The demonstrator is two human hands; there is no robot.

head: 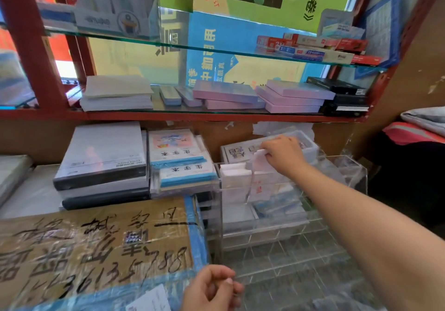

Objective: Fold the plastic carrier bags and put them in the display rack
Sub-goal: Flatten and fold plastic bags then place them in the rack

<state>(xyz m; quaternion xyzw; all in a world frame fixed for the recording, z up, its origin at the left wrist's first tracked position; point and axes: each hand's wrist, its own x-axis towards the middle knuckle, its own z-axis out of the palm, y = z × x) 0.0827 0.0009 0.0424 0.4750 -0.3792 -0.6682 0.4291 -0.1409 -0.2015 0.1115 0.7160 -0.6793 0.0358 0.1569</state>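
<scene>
Folded carrier bag (pixel 258 160): white, thin, soft plastic; likely light and slippery, best pinched at its folded top edge. Held so by the right hand (pixel 284 154), upright over the upper compartment of the clear display rack (pixel 277 216), beside white folded bags (pixel 232 171). Left hand (pixel 212 287): low, near the rack's front, loosely curled, apparently holding nothing. Left of the right hand: exercise books (pixel 183 163) printed 生字本.

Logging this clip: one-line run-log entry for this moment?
right hand: pinches folded bag over acrylic rack | left hand: idle, loosely curled | bag: not yet released
</scene>
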